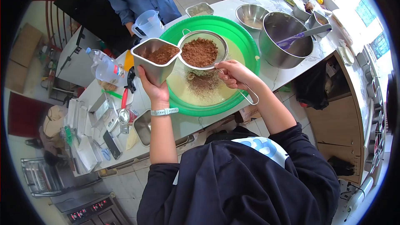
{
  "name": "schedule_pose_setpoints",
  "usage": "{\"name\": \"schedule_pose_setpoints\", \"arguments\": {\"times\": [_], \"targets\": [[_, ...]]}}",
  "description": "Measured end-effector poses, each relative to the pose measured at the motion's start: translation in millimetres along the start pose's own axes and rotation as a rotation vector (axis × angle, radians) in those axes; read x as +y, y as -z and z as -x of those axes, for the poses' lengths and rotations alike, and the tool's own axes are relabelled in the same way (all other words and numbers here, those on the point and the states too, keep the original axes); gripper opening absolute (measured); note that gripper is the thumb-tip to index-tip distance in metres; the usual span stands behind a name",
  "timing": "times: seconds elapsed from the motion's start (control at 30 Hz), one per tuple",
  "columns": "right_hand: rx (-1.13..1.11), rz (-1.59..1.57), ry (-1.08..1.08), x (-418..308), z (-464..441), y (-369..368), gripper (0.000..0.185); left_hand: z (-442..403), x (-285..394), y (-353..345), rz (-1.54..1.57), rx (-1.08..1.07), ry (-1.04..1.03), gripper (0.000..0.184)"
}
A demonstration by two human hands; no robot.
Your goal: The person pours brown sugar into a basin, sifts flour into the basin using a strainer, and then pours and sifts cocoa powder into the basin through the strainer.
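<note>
My left hand point(155, 91) is closed round the lower part of a square metal container point(155, 68), tilted toward the sieve, with brown powder point(161, 54) inside. In my right hand point(235, 74) is the wire handle of a round metal sieve point(222, 41). A heap of brown powder point(200, 52) lies in its mesh. Under the sieve stands a large green basin point(183, 107) holding pale yellow batter point(229, 93). Sifted brown powder point(202, 84) rests on the batter's surface. The container's rim is close beside the sieve's rim; whether they touch I cannot tell.
On the right stands a deep metal mixing bowl point(266, 46) with a purple spatula point(298, 37), near a shallower metal bowl point(251, 14). A clear jug point(149, 23) and plastic bottle point(104, 66) stand left. Across the counter, a person in blue point(139, 0) holds a phone.
</note>
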State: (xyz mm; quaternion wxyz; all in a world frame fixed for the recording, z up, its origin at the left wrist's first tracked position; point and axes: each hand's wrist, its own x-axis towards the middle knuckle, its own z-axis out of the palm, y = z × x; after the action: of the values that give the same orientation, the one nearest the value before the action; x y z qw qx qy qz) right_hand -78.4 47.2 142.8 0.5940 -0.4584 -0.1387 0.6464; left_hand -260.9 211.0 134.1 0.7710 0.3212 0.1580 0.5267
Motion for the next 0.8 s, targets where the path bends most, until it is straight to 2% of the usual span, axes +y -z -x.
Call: {"name": "schedule_pose_setpoints", "arguments": {"times": [0.07,0.17,0.27,0.33,0.37,0.47,0.57,0.67,0.77,0.8], "targets": [[0.027,-0.076,0.015,4,-1,-5,0.028,2,-2,2,-0.033,0.015,-0.016,0.056],[-0.003,-0.016,-0.02,6,-1,0,0.023,2,-4,2,-0.137,0.027,-0.067,0.058],[0.083,-0.091,0.05,8,-4,-8,0.024,6,-6,3,-0.196,0.031,-0.131,0.059],[0.058,0.022,0.004,3,1,-8,0.022,0,-10,12,-0.255,0.04,-0.151,0.058],[0.044,0.08,-0.018,-1,2,-8,0.021,-3,-12,16,-0.258,0.016,-0.157,0.058],[0.056,-0.061,0.047,4,-6,-6,0.022,-7,-15,24,-0.255,-0.023,-0.149,0.057],[0.011,-0.034,-0.054,0,-13,3,0.019,-9,-15,25,-0.226,-0.014,-0.116,0.062],[0.068,-0.051,0.051,-1,-16,-1,0.018,-5,-12,20,-0.212,-0.012,-0.103,0.064],[-0.018,0.03,-0.033,-5,-19,6,0.02,-3,-11,14,-0.223,-0.014,-0.119,0.066],[0.013,-0.015,0.006,-5,-22,6,0.02,-4,-10,15,-0.208,-0.012,-0.104,0.067]]}}
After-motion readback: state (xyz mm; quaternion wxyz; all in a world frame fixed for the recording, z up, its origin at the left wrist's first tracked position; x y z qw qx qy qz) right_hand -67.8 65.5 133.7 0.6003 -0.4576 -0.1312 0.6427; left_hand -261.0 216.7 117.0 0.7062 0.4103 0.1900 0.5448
